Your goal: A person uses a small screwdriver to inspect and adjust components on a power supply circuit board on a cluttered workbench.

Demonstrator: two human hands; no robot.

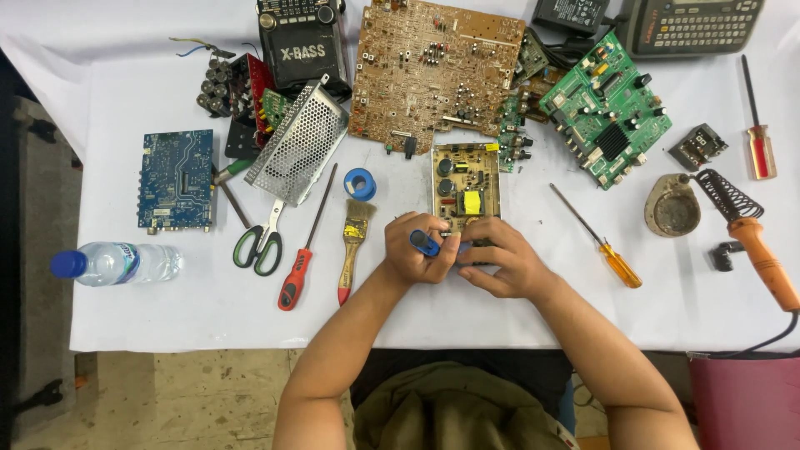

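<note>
Hands: left hand point(417, 250) grips a small blue-handled tool point(425, 242); right hand point(500, 262) is closed over the near end of the power board point(467, 187).
Power board: lies on the white surface point(167, 308), directly ahead.
Left of hands: paintbrush point(353, 246), red screwdriver point(302, 260), scissors point(262, 239).
Right: orange screwdriver point(602, 242), soldering iron point(754, 242).

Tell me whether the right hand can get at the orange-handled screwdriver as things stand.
Probably yes. The orange-handled screwdriver lies alone on the white table just right of the right hand, with nothing between them, though that hand rests on the small circuit board.
</note>
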